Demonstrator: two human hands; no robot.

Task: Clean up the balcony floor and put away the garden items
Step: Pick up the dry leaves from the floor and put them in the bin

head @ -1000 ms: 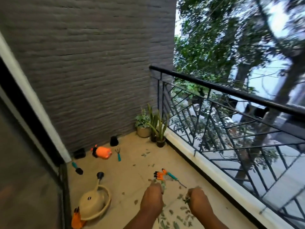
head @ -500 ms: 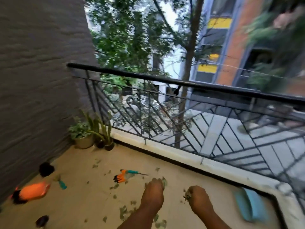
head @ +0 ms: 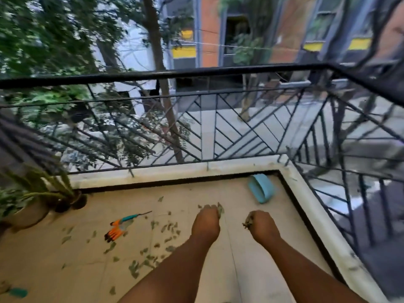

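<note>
Head view looks down on a balcony floor [head: 251, 270] with both arms stretched forward. The left hand [head: 205, 221] is clenched around a clump of dry leaves [head: 219, 208], and the right hand [head: 263, 225] is clenched around more leaf bits [head: 248, 221]; the two hands are held side by side, a little apart. Loose leaves [head: 166, 228] lie scattered on the floor to the left of the arms. An orange garden glove [head: 114, 233] and a teal-handled tool [head: 131, 218] lie among them. A blue dustpan [head: 261, 191] sits near the corner by the black railing [head: 196, 73]. Potted plants [head: 43, 193] stand at the left edge.
</note>
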